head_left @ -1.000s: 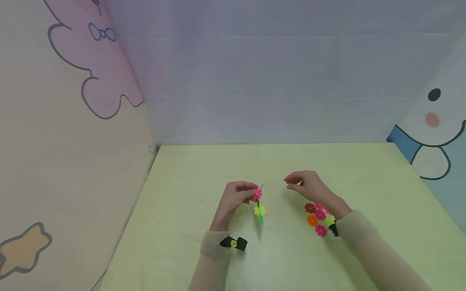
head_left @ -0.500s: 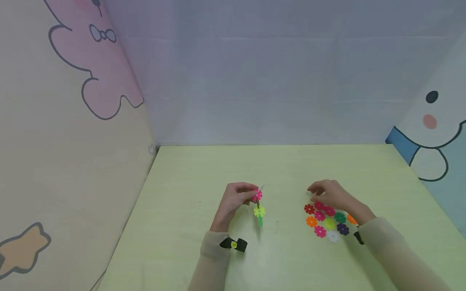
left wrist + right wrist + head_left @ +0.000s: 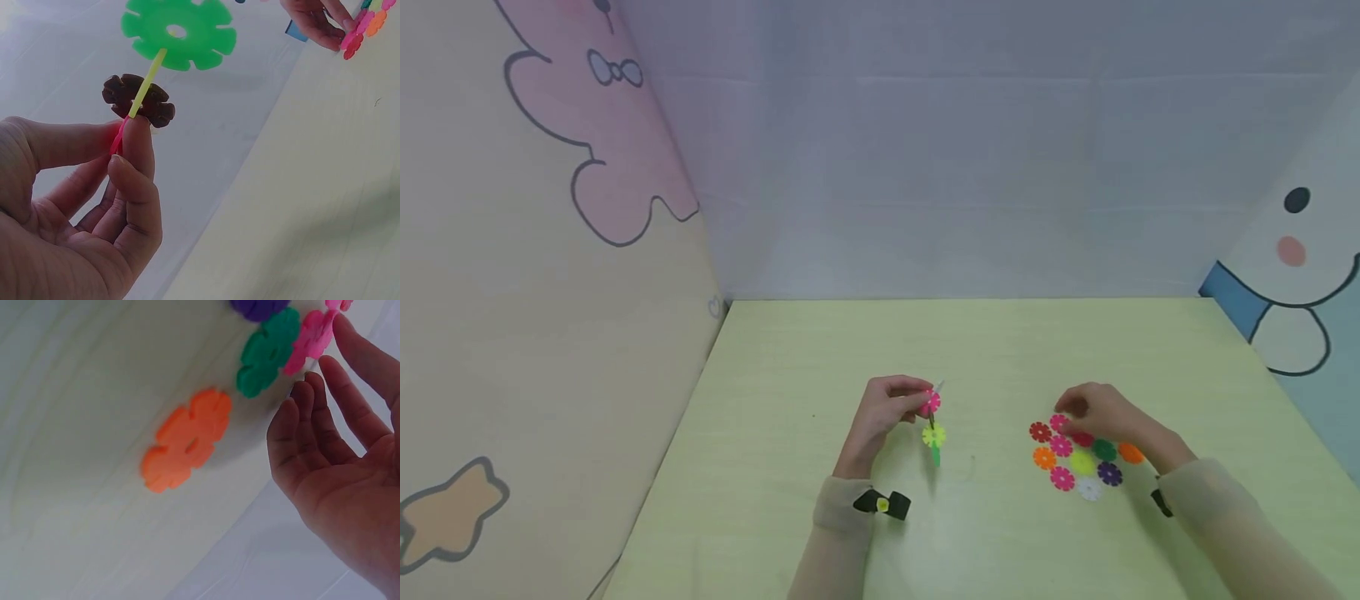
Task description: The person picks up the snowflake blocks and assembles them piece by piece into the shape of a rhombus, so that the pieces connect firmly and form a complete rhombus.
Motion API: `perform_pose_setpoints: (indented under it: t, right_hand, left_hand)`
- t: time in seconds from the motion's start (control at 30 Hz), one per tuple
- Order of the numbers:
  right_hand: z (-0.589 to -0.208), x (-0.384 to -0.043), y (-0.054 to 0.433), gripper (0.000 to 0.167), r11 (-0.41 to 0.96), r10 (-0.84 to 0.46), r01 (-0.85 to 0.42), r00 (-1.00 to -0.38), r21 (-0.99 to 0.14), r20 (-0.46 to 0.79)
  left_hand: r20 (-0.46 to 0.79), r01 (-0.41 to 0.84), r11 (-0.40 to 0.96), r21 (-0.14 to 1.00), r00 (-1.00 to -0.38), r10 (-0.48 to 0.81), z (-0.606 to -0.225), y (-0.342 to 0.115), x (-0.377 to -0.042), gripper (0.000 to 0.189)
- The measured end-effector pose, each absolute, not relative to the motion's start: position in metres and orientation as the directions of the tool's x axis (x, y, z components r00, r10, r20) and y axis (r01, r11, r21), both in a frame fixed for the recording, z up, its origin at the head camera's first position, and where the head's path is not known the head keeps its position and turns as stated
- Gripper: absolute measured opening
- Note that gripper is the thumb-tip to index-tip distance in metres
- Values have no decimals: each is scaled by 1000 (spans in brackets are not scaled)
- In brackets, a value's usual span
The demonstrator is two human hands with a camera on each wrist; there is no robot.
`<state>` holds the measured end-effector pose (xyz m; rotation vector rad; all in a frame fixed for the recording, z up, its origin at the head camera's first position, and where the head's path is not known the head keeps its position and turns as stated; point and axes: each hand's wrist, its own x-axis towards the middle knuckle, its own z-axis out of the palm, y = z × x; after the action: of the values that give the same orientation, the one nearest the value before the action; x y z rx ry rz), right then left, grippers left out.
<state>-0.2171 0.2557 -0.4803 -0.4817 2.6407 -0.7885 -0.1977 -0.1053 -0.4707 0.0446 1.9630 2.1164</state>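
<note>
My left hand (image 3: 887, 417) pinches a pink notched flower disc (image 3: 932, 402) between thumb and fingertips, above the table. Linked to it are a yellow disc (image 3: 934, 435), a green disc (image 3: 206, 31), a brown disc (image 3: 139, 99) and a whitish one (image 3: 939, 387). At the right, my right hand (image 3: 1101, 412) reaches down to the far side of a group of loose flower discs, thumb and forefinger apart around a pink disc (image 3: 1059, 423). In the right wrist view its fingertips are right at a pink disc (image 3: 312, 337), the other fingers loosely bent.
Loose discs lie flat close together: red (image 3: 1040, 432), orange (image 3: 1044, 458), lime (image 3: 1082, 462), white (image 3: 1088, 488), purple (image 3: 1109, 474), green (image 3: 1104, 450) and another orange disc (image 3: 1131, 452). The pale table (image 3: 820, 350) meets a curtain (image 3: 970, 183) behind and a wall (image 3: 625, 350) at left.
My right hand has moved right and down from near the linked discs to the loose discs, uncovering several of them. The left hand keeps its pinch in place.
</note>
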Motion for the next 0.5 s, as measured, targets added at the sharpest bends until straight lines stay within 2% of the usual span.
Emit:
perform_pose_setpoints:
  t: [0.23,0.5]
  right_hand:
    - [-485,-218,259,23,779,-417,-231,-885,-582,-207]
    - [-488,-219,260,24,781,-403,-206,-888,-590,-223]
  left_hand:
    - [-143,-157,-55,986,-969,201,-471,-107,-198,15]
    - [-135,-150,-64,987,-970,200,-472,-109,-197,19]
